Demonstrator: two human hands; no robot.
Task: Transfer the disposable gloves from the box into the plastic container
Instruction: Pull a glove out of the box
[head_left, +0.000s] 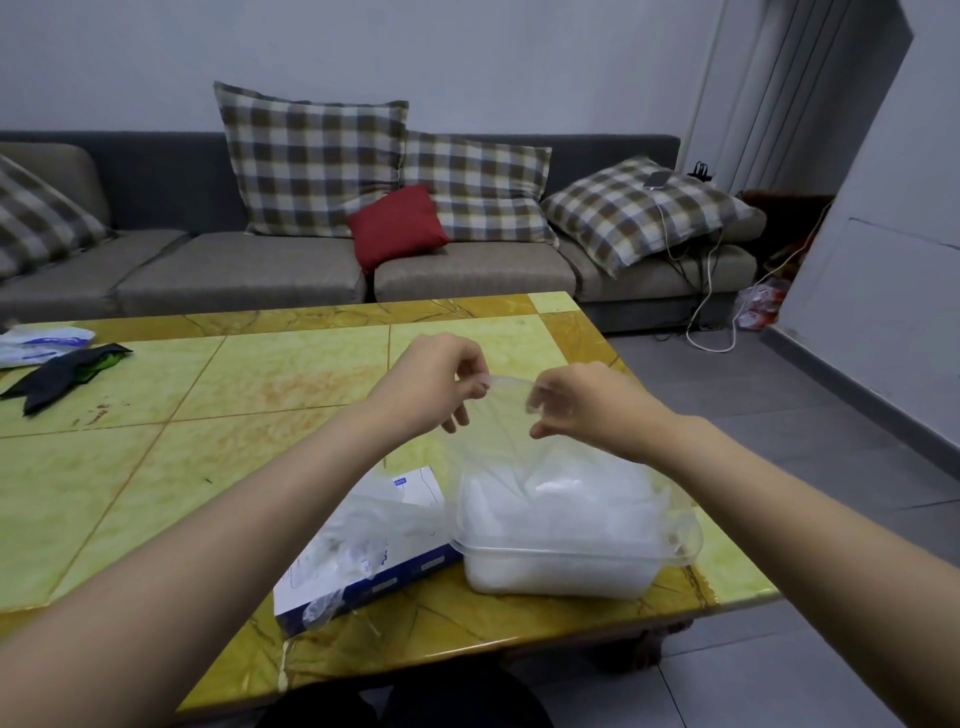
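While the left hand (431, 382) and right hand (582, 400) pinch a clear glove (496, 415) — stretched between them — it hangs above the container (571, 553).

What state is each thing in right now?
Left hand, pinching glove at its top edge.
Right hand, pinching same edge.
Glove, stretched between both hands, hanging over container.
Container, lidless, heaped with gloves.
Box, lying flat, open, gloves spilling out.
Phone, on pillow, cable attached.

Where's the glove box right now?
In the head view, the glove box lies on the table near its front edge, right beside the plastic container, on its left.
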